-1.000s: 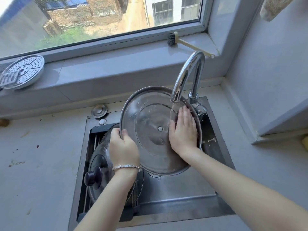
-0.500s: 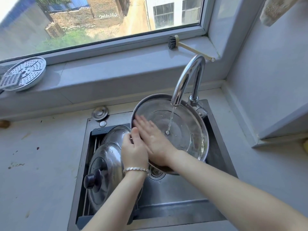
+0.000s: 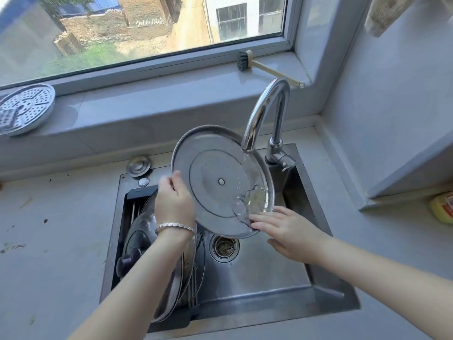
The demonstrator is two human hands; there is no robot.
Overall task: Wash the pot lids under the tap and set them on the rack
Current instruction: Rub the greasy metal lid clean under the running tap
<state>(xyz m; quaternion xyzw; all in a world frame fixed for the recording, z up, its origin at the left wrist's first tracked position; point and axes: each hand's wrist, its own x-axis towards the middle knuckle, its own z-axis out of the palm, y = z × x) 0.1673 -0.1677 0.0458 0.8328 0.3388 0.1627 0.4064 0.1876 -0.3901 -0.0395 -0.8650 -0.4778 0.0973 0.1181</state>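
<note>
One steel lid (image 3: 215, 182) in wash: tilted over the sink (image 3: 257, 273), underside toward me, water from the tap (image 3: 262, 114) striking its lower right. My left hand (image 3: 175, 204): grip closed round the lid's left rim. My right hand (image 3: 286, 229): fingers straight, touching the lower edge, holding nothing. Racked lids (image 3: 141, 229), at least two, stand in the rack (image 3: 141, 192) at the sink's left; done, I judge. Left: finish rinsing, rack this one.

Silver lid (image 3: 210, 182) is gleaming with concentric rings; brush (image 3: 270, 70) is showing black bristles, cream handle; steamer plate (image 3: 24, 109) is flashing hole-dotted silver; knob (image 3: 126, 262) is looking black.
</note>
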